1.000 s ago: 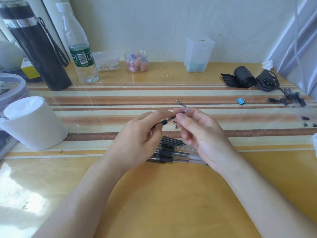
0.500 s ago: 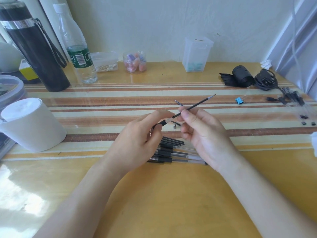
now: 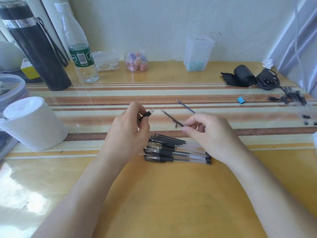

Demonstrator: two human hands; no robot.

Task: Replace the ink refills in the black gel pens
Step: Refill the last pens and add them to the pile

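Observation:
My left hand (image 3: 127, 134) grips an open pen barrel (image 3: 146, 115) with a black grip, its clear open end pointing right. My right hand (image 3: 211, 134) pinches a thin black ink refill (image 3: 171, 117), blurred, its tip aimed left toward the barrel and a short gap away. Another refill (image 3: 185, 106) lies on the striped mat behind my right hand. A small metal pen tip (image 3: 176, 125) stands on the mat between my hands. A pile of several black gel pens and loose refills (image 3: 171, 148) lies just below both hands.
A white cup (image 3: 34, 124) stands at the left, with a black flask (image 3: 37, 48) and a water bottle (image 3: 80, 54) behind it. Small plastic jars (image 3: 197, 54) line the wall. A blue binder clip (image 3: 241, 100), a black roll (image 3: 243, 74), cables and more pens (image 3: 295, 98) lie at the right.
My right hand pulled the refill fully out of the barrel, then turned it so it now points left. My hands have moved apart, the left one lifting the barrel leftward.

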